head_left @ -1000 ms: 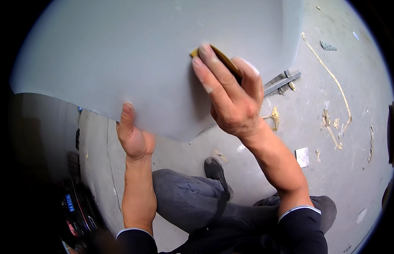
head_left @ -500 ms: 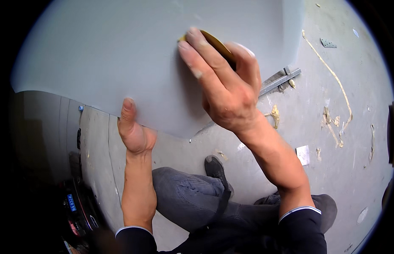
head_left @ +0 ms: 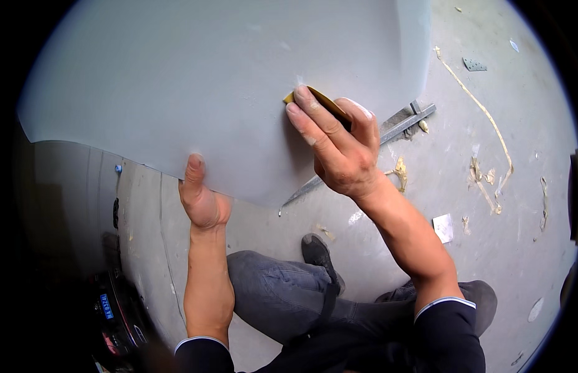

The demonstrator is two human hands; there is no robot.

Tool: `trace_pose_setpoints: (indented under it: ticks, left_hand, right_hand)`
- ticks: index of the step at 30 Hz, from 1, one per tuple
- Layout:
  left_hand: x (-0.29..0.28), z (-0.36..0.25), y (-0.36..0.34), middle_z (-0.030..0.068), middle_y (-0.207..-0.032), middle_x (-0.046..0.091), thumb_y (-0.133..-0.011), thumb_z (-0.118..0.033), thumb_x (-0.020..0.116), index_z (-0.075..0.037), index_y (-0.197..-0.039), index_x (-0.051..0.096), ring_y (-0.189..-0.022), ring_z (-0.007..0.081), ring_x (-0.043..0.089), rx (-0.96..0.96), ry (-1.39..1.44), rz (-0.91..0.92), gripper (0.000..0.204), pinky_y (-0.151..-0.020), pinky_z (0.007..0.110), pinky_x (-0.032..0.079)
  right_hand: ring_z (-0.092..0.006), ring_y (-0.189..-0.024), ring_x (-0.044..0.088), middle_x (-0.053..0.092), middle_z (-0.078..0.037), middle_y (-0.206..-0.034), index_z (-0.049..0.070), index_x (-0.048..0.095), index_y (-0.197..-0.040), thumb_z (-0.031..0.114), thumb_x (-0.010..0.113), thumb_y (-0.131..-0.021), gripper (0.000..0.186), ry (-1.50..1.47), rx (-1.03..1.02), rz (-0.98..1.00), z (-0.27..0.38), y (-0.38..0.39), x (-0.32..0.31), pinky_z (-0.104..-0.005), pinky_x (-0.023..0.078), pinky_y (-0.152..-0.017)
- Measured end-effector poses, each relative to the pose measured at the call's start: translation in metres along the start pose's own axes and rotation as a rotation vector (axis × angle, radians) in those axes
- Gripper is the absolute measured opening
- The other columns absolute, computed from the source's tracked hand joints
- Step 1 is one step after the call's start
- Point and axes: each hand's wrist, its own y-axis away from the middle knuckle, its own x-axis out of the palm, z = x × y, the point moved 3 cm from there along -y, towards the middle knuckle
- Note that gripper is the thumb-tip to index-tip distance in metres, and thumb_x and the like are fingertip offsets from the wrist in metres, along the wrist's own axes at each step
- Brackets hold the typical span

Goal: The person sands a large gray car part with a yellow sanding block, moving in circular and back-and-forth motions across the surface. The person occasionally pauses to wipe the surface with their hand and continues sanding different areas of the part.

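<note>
A large smooth grey panel [head_left: 177, 87], which looks like a car body part, fills the upper left. My left hand [head_left: 204, 202] grips its near edge, thumb on the upper face and fingers hidden underneath. Pressed against the panel near its right side is a bent yellow sheet of sandpaper [head_left: 330, 104]. My right hand [head_left: 345, 146] holds it, two fingertips over its left end and the thumb side hidden. Pale dust marks the fingers, and small whitish smudges show on the panel beside the sandpaper.
A metal stand bar [head_left: 410, 124] sticks out beneath the panel. Crumpled masking tape [head_left: 400, 174], a long tape strip [head_left: 481, 105], a white paper square [head_left: 443, 228] and a perforated green piece [head_left: 474, 64] lie on the grey floor. A dark car [head_left: 118, 314] stands at lower left.
My right hand has slid the sandpaper toward me and slightly right across the panel. My left hand keeps its hold on the edge. The whole view has shifted a little.
</note>
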Motion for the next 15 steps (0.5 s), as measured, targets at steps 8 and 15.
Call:
trace_pose_setpoints:
  ticks: [8, 15]
  left_hand:
    - [-0.001, -0.004, -0.006, 0.0120, -0.155, 0.060, -0.108, -0.044, 0.068, -0.002, -0.155, 0.052, -0.144, 0.0306, 0.056, 0.013, 0.046, 0.031, 0.066, -0.124, 0.049, 0.042]
    - [-0.003, -0.003, -0.006, 0.0127, -0.159, 0.057, -0.107, -0.045, 0.068, -0.002, -0.160, 0.048, -0.147, 0.0314, 0.053, -0.054, 0.077, 0.098, 0.071, -0.125, 0.050, 0.041]
  right_hand:
    - [-0.0219, -0.104, 0.062, 0.078, 0.000, -0.136, 0.014, 0.080, -0.127, 0.004, 0.068, -0.089, 0.041, -0.031, 0.019, 0.039, 0.002, -0.003, -0.002, -0.0325, 0.048, -0.092]
    - [-0.0193, -0.106, 0.062, 0.074, 0.004, -0.143, 0.016, 0.078, -0.127, 0.020, 0.065, -0.095, 0.036, 0.075, -0.058, -0.014, -0.003, -0.031, 0.000, -0.0310, 0.046, -0.089]
